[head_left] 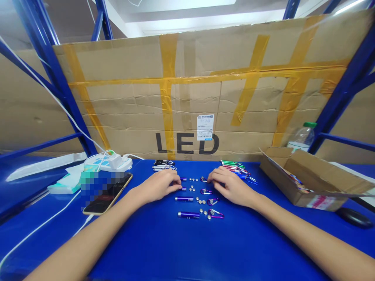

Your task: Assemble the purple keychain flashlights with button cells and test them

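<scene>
My left hand (pixel 163 185) is at the left ends of the two farther penlights, fingers bent and thumb close under them. Its fingertips close on a purple penlight (pixel 183 189) that is partly hidden. My right hand (pixel 231 186) has curled fingers, with the thumb apart. Its fingertips touch the farthest small carabiner clip (pixel 203 179). Nearer me lie two more purple penlights, one in front (pixel 188 215). Small silver button cells (pixel 202 201) sit in groups between the penlights and the purple carabiners (pixel 216 214).
Black and silver penlights (pixel 164 165) lie behind my left hand; green, red and blue ones (pixel 236 168) behind my right. A phone (pixel 109 194) and power strip (pixel 113 162) are left. An open cardboard box (pixel 310 183), bottle (pixel 303 136) and black mouse (pixel 354 217) stand right.
</scene>
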Demonstrator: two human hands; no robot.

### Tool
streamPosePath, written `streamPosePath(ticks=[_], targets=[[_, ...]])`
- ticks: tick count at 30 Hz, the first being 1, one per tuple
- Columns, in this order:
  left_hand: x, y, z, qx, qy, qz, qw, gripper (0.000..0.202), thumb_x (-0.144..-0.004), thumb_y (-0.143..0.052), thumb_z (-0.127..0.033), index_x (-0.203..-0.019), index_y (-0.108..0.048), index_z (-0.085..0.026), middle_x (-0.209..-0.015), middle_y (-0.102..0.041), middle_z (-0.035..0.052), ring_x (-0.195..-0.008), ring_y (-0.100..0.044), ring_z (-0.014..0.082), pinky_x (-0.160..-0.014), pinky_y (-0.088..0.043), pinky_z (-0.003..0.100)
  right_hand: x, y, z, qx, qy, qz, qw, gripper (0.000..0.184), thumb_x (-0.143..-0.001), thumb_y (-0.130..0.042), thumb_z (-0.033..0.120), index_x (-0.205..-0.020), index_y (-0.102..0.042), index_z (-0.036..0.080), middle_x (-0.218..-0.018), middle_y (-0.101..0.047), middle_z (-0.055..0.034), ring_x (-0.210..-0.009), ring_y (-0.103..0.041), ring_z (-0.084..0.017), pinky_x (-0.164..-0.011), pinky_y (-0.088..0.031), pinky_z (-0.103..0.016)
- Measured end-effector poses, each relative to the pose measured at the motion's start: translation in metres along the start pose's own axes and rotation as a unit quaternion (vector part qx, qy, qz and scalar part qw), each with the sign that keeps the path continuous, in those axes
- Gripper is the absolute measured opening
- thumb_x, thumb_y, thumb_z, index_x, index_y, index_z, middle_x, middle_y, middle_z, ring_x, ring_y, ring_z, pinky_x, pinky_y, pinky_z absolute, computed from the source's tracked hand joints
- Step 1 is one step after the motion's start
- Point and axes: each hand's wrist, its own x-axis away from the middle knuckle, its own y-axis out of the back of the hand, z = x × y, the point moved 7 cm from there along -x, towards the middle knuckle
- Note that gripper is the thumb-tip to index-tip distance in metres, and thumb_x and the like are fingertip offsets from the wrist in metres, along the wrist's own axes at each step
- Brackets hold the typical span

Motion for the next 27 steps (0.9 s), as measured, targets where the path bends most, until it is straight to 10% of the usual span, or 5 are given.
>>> streamPosePath(ticks=[11,27], targets=[[0.002,0.013,-0.031,0.086,0.013,0.026,0.996,0.025,-0.1,-0.073,-0.045,-0.1,-0.078,-0.02,-0.09,-0.072,0.0021,-0.083,-0.065,0.0181,-0.076,-0.045,0.029,-0.003,-0.006,0.012,-0.106,-0.049,0.092,0.989,0.01,-0.106,-0.063,0.026,-0.103,-0.071,0.022,-0.103,-0.072,-0.0044,-0.102,-0.063,-0.024,-0.101,-0.044,-0.041],[0.004,0.007,-0.039,0.085,0.042,0.08,0.992,0.022,-0.095,-0.08,-0.042,-0.102,-0.08,-0.021,-0.084,-0.068,-0.0009,-0.076,-0.061,0.0158,-0.07,-0.04,0.027,-0.004,0.008,0.005,-0.136,-0.101,0.069,0.983,0.012,-0.103,-0.065,0.03,-0.098,-0.068,0.02,-0.099,-0.068,-0.0042,-0.085,-0.059,-0.019,-0.08,-0.046,-0.032]])
